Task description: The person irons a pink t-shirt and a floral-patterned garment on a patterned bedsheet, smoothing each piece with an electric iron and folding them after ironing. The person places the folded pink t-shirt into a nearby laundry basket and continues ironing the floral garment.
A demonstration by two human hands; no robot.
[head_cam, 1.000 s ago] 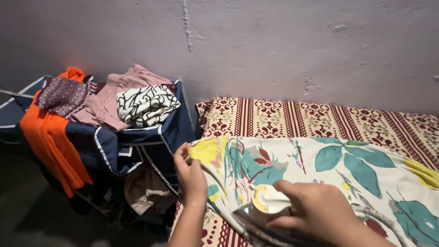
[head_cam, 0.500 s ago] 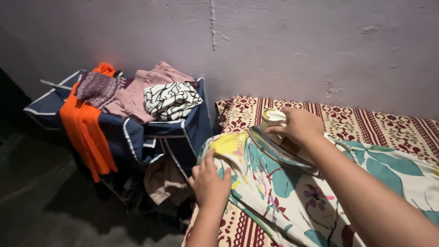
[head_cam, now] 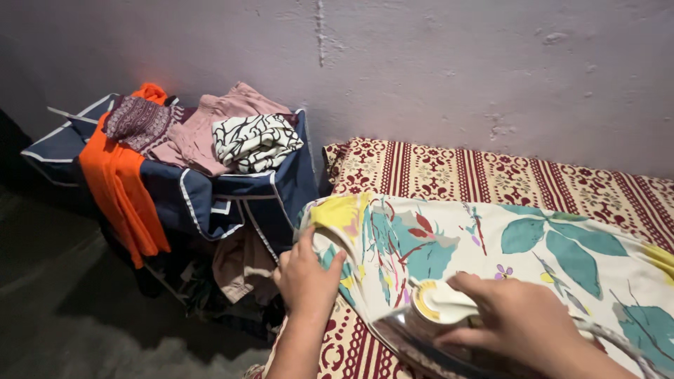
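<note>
A flowered cloth in cream, teal and yellow lies spread over a maroon and cream patterned sheet. My left hand presses down on the cloth's near left edge, fingers gripping the fabric. My right hand is closed around the handle of a clothes iron with a shiny metal body and a white and yellow top. The iron rests on the cloth near the bottom edge of the view.
A dark blue rack with white trim stands at the left, piled with clothes: an orange garment, a pink one, a black and white patterned one. A rough pale wall runs behind. Dark floor lies at the lower left.
My right hand has pulled the iron back from the far left part of the cloth toward me. My left hand stays on the cloth's left edge.
</note>
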